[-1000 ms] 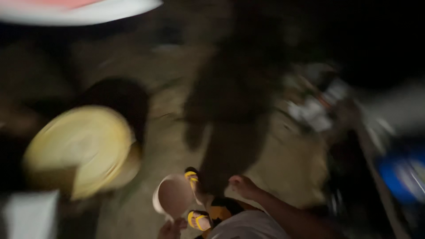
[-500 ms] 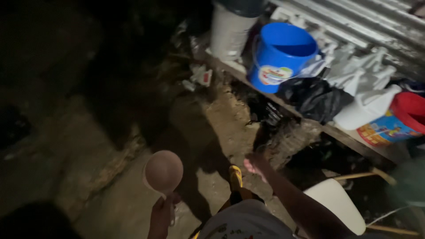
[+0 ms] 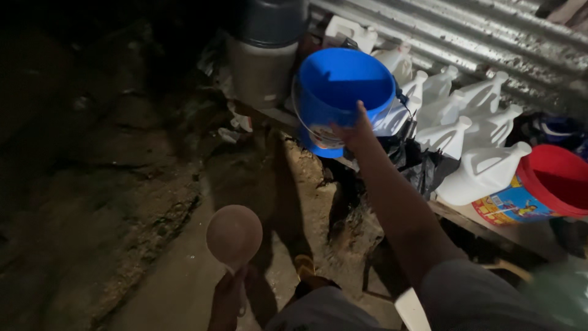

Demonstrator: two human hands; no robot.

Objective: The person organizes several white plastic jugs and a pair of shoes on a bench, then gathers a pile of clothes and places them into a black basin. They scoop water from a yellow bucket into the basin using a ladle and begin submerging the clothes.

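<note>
My right hand (image 3: 353, 130) reaches forward and grips the near rim of a blue plastic bucket (image 3: 343, 92), which sits tilted on a low wooden ledge. My left hand (image 3: 228, 293) is low in the frame, closed around the handle of a round brownish scoop (image 3: 234, 233) held up over the dirt ground. The bucket looks empty inside.
Several white plastic jugs (image 3: 481, 171) crowd the ledge right of the bucket, with a red bucket (image 3: 545, 184) at the far right. A grey drum (image 3: 260, 67) stands behind, left of the blue bucket. Corrugated metal sheeting (image 3: 465, 30) backs them. Dark uneven dirt ground (image 3: 122, 202) spreads left.
The view has swung toward the ledge. My right arm has stretched out and taken hold of the blue bucket's rim. The scoop stays raised in my left hand.
</note>
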